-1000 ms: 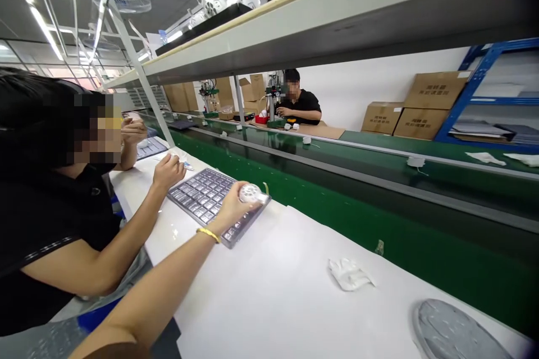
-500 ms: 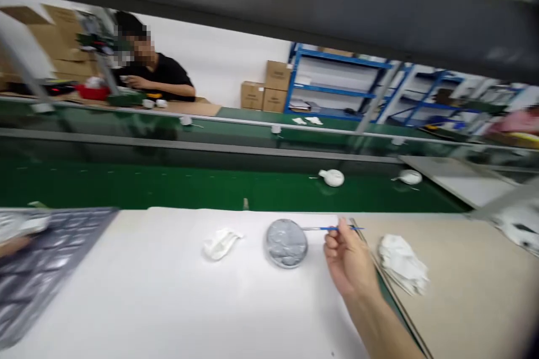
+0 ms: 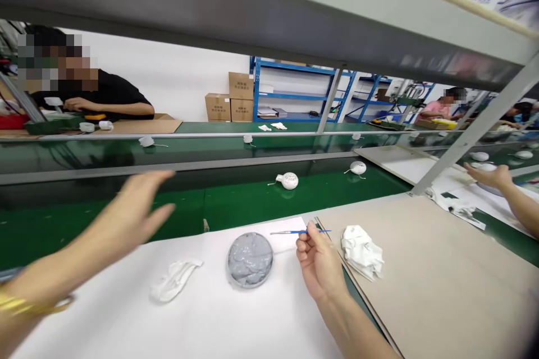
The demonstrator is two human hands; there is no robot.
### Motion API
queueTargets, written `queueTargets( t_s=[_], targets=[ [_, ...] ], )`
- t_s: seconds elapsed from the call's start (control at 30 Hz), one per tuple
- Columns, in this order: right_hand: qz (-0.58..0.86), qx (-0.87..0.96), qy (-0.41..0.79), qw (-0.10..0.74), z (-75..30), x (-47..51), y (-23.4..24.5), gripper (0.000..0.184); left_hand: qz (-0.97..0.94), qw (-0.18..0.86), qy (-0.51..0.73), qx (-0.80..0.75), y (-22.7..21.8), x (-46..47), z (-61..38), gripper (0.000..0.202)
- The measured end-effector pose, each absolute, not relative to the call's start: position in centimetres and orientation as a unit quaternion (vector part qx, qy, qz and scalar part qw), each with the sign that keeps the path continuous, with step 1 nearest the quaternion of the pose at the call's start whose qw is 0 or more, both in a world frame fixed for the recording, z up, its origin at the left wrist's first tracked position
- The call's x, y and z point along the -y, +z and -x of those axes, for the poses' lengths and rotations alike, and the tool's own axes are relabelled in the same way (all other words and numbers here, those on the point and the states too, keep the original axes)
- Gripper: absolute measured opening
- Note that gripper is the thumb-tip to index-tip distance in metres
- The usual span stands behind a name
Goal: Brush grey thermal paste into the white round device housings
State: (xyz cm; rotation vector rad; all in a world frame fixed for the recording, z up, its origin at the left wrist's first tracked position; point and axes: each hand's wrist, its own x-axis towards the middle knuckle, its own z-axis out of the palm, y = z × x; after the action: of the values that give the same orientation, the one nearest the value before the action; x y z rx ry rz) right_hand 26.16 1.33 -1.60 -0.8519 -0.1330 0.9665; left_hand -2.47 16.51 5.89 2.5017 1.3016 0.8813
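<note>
My right hand (image 3: 318, 261) pinches a thin blue paintbrush (image 3: 301, 231), its tip pointing left. Just left of the tip, a round dish of grey paste (image 3: 250, 261) rests on white paper (image 3: 219, 325). My left hand (image 3: 143, 202) reaches in from the left with thumb and fingers apart, holding nothing, over the near edge of a green conveyor belt (image 3: 236, 202). Below and right of it lies a crumpled white cloth (image 3: 174, 281). A white round part with a short wire (image 3: 288, 180) sits on the belt, and a similar part (image 3: 357, 168) lies farther right.
A wadded white cloth (image 3: 362, 252) lies on the brown board (image 3: 438, 269) to my right. Overhead runs a grey shelf (image 3: 269, 17), with a slanted post (image 3: 475, 129) at right. A co-worker's hand (image 3: 492, 176) holds a white part there. Another person (image 3: 113, 95) sits across the belt.
My left hand has come into the middle-left over the belt, empty. The view has turned right, so the dish and cloth appear farther left. My right hand still holds the brush.
</note>
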Motion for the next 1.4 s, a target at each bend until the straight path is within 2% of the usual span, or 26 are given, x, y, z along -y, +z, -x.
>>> queueTargets(
  t_s=[0.03,0.1,0.27,0.33,0.43,0.57,0.73,0.8,0.9,1.0,1.1,1.17,1.3,1.4],
  targets=[
    [0.39,0.056,0.452,0.801,-26.3,-1.3,-1.6,0.039,-0.882,0.054,0.238,-0.403,5.3,-17.2,-0.2,0.053],
    [0.375,0.042,0.453,0.808,-26.6,-1.3,-1.7,0.039,-0.921,0.057,0.182,-0.341,4.1,-18.6,-6.3,0.052],
    [0.353,0.013,0.439,0.826,-27.7,-1.6,-2.1,0.037,-0.964,0.032,0.115,-0.238,1.7,-21.5,-19.7,0.063],
    [0.346,0.003,0.437,0.83,-28.1,-1.7,-2.3,0.036,-0.974,0.018,0.094,-0.206,1.2,-22.3,-23.0,0.057],
    [0.338,-0.011,0.437,0.834,-28.6,-1.8,-2.4,0.032,-0.981,0.008,0.063,-0.186,0.3,-23.3,-26.0,0.037],
    [0.323,-0.03,0.458,0.828,-29.1,-1.8,-2.5,0.025,-0.97,0.014,0.044,-0.238,-0.9,-25.0,-26.9,0.029],
    [0.307,-0.048,0.49,0.815,-29.3,-1.6,-2.6,0.017,-0.934,0.036,0.081,-0.345,-0.3,-27.0,-22.6,0.03],
    [0.288,-0.056,0.506,0.811,-29.2,-1.4,-2.4,0.015,-0.912,0.051,0.117,-0.391,1.0,-27.3,-19.3,0.035],
    [0.261,-0.063,0.529,0.805,-28.7,-1.2,-1.9,0.011,-0.869,0.072,0.182,-0.455,3.5,-25.9,-13.2,0.054],
    [0.254,-0.045,0.533,0.806,-27.8,-1.0,-1.2,0.012,-0.818,0.164,0.261,-0.486,5.9,-21.3,-7.1,0.062],
    [0.255,-0.022,0.542,0.801,-26.3,-0.9,-0.3,0.015,-0.712,0.376,0.352,-0.477,7.1,-14.2,-2.6,0.065],
    [0.258,-0.012,0.553,0.792,-24.9,-0.6,0.2,0.016,-0.65,0.47,0.377,-0.464,6.8,-9.4,-0.9,0.065],
    [0.275,0.023,0.576,0.77,-21.5,0.7,1.2,0.019,-0.584,0.582,0.383,-0.415,4.6,-2.8,-0.3,0.06],
    [0.291,0.053,0.594,0.748,-19.1,2.1,1.6,0.02,-0.574,0.623,0.377,-0.375,2.9,-0.8,-0.5,0.061]
  ],
)
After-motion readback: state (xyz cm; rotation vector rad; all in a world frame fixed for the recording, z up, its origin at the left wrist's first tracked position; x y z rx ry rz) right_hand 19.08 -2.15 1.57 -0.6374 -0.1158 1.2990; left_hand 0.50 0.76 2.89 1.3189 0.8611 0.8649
